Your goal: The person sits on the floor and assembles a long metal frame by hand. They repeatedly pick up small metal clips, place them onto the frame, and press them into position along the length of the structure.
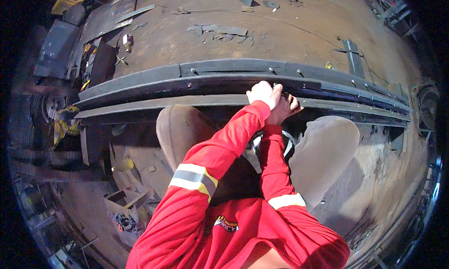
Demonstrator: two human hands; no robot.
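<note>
A long dark steel beam [224,67] lies crosswise before me, with long flanges and bolts along it. My left hand [264,93] is closed over the channel between the flanges, knuckles up. Just right of it and nearer to me, my right hand [285,108] is curled with its fingers bent at the near flange [206,100]. The two hands touch, and whatever is inside their fingers is hidden. Close beyond them a bolt [271,71] and a second bolt [300,72] stick out of the far flange. Farther left sits another bolt [193,71].
My knees straddle the near side of the beam. Scrap metal pieces [222,31] and a cable [280,22] lie on the brown floor beyond it. A bottle [127,42] stands at the far left. A wooden box [122,204] sits at the lower left, and a narrow steel piece [354,58] lies far right.
</note>
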